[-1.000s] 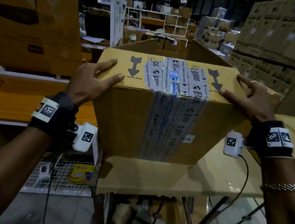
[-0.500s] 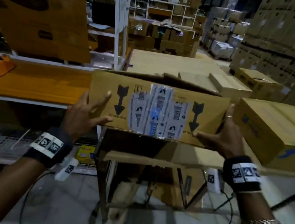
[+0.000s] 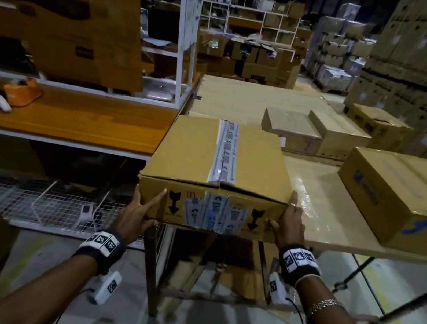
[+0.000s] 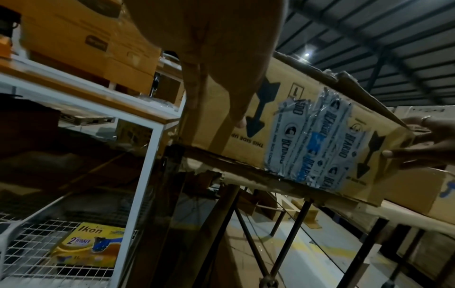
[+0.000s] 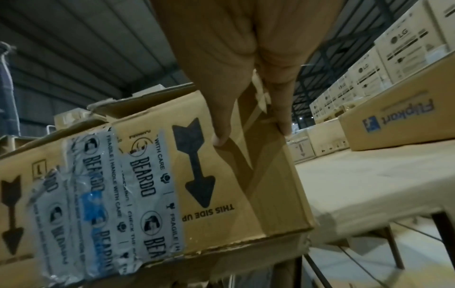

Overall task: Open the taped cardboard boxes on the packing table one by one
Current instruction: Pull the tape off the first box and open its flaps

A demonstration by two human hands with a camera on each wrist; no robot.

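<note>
The taped box (image 3: 219,168), tilted up a second ago, now lies flat on the table (image 3: 337,227) edge at frame centre, ready for opening, with left hand (image 3: 139,211) and right hand (image 3: 289,225) spread flat against its near corners, while only the wrist views show the "THIS SIDE UP" arrows pointing down.

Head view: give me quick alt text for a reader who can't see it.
Both hands, left hand and right hand, hold the near corners of a taped cardboard box lying on the packing table. Its arrows point down.
</note>
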